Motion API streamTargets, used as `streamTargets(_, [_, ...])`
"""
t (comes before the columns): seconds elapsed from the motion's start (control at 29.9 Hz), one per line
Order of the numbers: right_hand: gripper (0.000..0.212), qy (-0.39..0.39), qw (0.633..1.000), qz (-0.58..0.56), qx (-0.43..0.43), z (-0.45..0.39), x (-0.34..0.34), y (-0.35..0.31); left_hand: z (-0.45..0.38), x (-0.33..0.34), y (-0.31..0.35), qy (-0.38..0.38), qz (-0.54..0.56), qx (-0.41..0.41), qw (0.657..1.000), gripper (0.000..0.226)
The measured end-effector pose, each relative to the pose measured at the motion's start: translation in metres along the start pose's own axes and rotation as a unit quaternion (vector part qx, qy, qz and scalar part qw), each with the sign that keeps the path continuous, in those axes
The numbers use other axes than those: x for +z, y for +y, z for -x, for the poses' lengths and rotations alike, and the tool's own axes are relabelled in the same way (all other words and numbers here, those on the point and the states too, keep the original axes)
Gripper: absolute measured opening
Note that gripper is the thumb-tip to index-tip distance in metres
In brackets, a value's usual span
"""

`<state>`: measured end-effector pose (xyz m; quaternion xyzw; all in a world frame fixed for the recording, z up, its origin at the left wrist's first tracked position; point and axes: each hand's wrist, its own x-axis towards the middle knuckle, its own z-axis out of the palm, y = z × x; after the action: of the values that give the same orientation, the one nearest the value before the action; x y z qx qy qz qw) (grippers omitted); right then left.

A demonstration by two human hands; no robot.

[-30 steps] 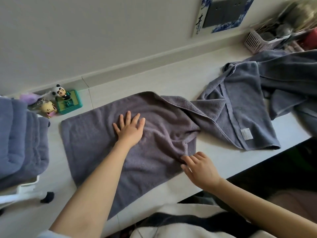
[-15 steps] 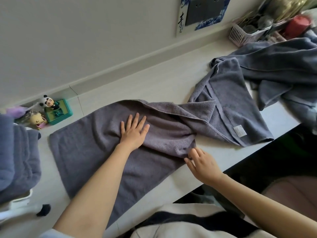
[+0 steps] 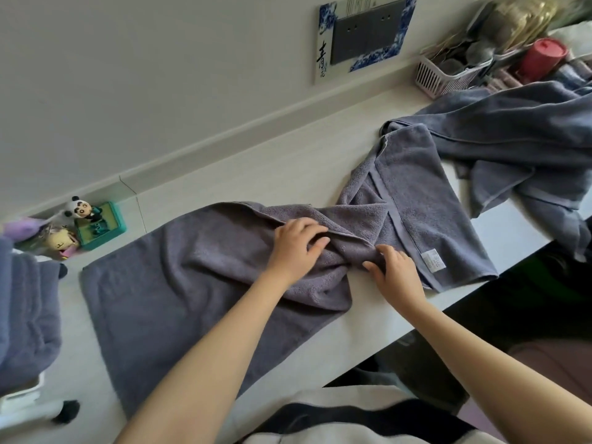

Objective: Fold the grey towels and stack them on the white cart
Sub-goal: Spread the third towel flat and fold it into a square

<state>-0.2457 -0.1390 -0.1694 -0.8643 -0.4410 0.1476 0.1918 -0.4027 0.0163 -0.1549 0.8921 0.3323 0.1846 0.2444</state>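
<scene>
Grey terry cloth, one long towel (image 3: 179, 293), is lying across the white counter (image 3: 288, 161), twisted at its middle. The left hand (image 3: 296, 243) is gripping the bunched folds there with curled fingers. The right hand (image 3: 392, 267) is pinching the twist just beside it. A small white label (image 3: 433, 259) is showing on the towel; its print is too small to read. The blue-and-white wall plaque (image 3: 323, 46) is carrying a black Chinese character, 青.
</scene>
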Motion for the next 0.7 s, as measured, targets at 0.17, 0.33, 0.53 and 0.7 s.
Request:
streamTargets(0.17, [0.023, -0.022, 0.998, -0.048, -0.045, -0.012, -0.018, 0.010, -0.028, 0.024, 0.044, -0.177, -0.022, 0.051, 0.983, 0.042])
streamTargets(0.33, [0.022, -0.141, 0.986, -0.033, -0.088, -0.028, -0.046, 0.025, -0.046, 0.018, 0.056, -0.239, -0.046, 0.013, 0.970, 0.026])
streamTargets(0.53, [0.037, -0.112, 0.963, 0.144, -0.199, -0.060, -0.079, 0.082, -0.070, -0.024, 0.059, -0.114, 0.241, -0.166, 0.949, 0.030])
streamTargets(0.7, [0.023, -0.163, 0.980, 0.061, -0.094, -0.097, -0.131, 0.081, -0.077, -0.037, 0.054, -0.063, 0.247, -0.192, 0.948, 0.042])
